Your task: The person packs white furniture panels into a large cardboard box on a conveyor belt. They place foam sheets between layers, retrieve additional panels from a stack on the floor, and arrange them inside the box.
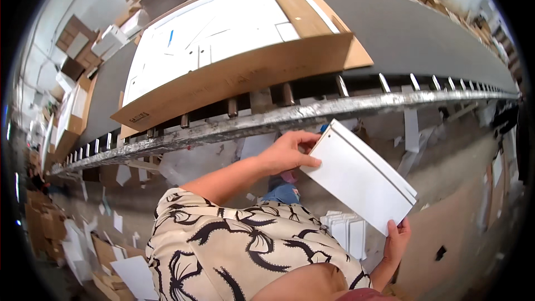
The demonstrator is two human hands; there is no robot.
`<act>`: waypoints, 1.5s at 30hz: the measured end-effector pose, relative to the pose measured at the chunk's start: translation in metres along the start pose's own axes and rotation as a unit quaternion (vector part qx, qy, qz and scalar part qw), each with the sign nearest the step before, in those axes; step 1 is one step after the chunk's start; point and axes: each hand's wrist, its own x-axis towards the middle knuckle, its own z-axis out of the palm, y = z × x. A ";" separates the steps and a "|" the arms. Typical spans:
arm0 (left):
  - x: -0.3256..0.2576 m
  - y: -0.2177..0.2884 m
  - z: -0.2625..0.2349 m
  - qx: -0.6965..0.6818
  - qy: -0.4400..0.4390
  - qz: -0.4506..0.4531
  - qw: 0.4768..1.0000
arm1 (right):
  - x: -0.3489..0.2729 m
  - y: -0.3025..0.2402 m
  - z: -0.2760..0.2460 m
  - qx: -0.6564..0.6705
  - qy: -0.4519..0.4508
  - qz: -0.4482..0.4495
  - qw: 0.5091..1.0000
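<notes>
Nearest us, we grip a flat white rectangular board (359,175) with a dark groove along one long edge, held tilted in front of the roller conveyor's scuffed metal rail (312,112). Our right hand (397,239) pinches its lower corner; our left hand (290,153) clasps its upper left edge. Below the board, a stack of small white panels (348,228) stands on the floor. Beyond the rail, a large flat brown cardboard carton (245,72) lies on the rollers, white panels on top, with a small dark label at its near left corner.
</notes>
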 end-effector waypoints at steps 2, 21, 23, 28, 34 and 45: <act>0.008 0.035 -0.041 0.006 0.010 0.046 0.999 | 0.035 -0.034 0.045 -0.041 -0.004 -0.009 0.999; 0.051 0.138 -0.364 0.425 0.215 -0.200 0.856 | 0.396 -0.122 0.445 -0.365 -0.368 0.037 0.854; 0.055 0.133 -0.373 0.475 0.232 -0.139 0.837 | 0.392 -0.124 0.462 -0.466 -0.405 0.032 0.786; 0.098 0.093 -0.381 0.568 0.150 -0.031 0.809 | 0.386 -0.137 0.491 -0.581 -0.424 0.021 0.694; 0.100 0.093 -0.382 0.595 0.174 -0.034 0.784 | 0.357 -0.149 0.482 -0.514 -0.267 -0.338 0.742; 0.093 0.082 -0.373 0.633 0.223 -0.094 0.736 | 0.271 -0.119 0.335 -0.281 -0.252 -0.151 0.913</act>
